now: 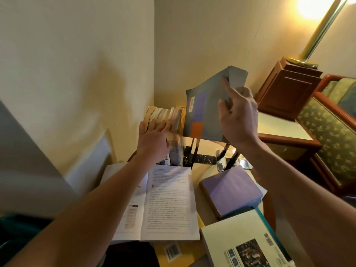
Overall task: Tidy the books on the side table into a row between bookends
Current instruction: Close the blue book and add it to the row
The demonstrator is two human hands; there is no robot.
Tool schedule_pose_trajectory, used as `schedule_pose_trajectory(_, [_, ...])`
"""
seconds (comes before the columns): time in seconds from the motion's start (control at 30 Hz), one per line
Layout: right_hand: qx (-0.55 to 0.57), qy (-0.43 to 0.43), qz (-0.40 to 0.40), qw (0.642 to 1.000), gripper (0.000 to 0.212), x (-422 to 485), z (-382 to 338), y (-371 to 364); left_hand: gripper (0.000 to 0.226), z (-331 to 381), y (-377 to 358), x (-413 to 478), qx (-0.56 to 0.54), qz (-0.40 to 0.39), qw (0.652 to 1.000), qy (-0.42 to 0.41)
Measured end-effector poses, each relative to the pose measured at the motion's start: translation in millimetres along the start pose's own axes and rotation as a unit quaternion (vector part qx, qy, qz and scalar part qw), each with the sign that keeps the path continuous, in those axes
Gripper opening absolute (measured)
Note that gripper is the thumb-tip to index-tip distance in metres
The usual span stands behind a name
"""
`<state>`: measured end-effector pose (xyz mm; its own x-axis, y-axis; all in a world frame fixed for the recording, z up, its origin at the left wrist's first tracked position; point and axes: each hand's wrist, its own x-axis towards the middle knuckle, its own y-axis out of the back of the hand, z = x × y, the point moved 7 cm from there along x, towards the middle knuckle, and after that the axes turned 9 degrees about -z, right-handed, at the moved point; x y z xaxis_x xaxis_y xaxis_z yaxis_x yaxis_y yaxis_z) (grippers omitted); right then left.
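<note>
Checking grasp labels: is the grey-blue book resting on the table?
No, the right hand grips the grey-blue book, up in the air.

No legible text anywhere.

Left hand [154, 140], right hand [239, 120] bare; left forearm [100, 195], right forearm [289, 180] unsleeved to frame edge; fingers [225, 87] motion-blurred.

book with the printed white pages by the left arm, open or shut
Open: the book lies flat on the side table, two printed pages spread either side of its centre fold.
</note>
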<state>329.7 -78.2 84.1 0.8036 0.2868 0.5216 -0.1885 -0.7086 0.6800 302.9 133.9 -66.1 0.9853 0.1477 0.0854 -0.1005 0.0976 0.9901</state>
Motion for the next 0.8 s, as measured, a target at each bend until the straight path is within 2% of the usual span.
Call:
schedule_pose_trajectory(0.07, [-0.010,-0.007,-0.018,1.000,0.053,2,4,-12,0.065,-2,1,3,-0.007,-0.005,1.000,-0.004])
schedule_pose_trajectory(0.17, [-0.025,-0.022,-0.051,0.998,0.056,13,5,-30,0.051,-17,6,9,-0.092,0.011,0.996,0.014])
schedule_pose_trajectory(0.27, [-0.040,-0.044,-0.109,0.992,0.058,26,6,-53,0.069,-34,0,7,-0.173,0.017,0.983,0.066])
schedule_pose_trajectory(0.33, [-0.044,-0.062,-0.140,0.987,0.056,32,11,-70,0.078,-35,-3,5,-0.206,0.030,0.976,0.064])
schedule_pose_trajectory(0.4, [-0.046,-0.073,-0.161,0.983,0.059,33,17,-86,0.081,-32,-5,6,-0.207,0.035,0.976,0.054])
schedule_pose_trajectory(0.5, [-0.056,-0.091,-0.193,0.975,0.067,36,22,-106,0.067,-23,-6,11,-0.189,0.027,0.981,0.023])
schedule_pose_trajectory(0.6, [-0.050,-0.107,-0.199,0.973,0.068,43,23,-117,0.074,-15,-7,16,-0.160,0.026,0.987,-0.013])
schedule_pose_trajectory(0.7, [-0.051,-0.127,-0.209,0.968,0.061,56,25,-127,0.076,-14,-4,18,-0.154,0.040,0.987,-0.028])
schedule_pose_trajectory(0.8, [-0.047,-0.138,-0.225,0.963,0.052,64,30,-137,0.077,-13,-5,17,-0.151,0.022,0.988,-0.025])
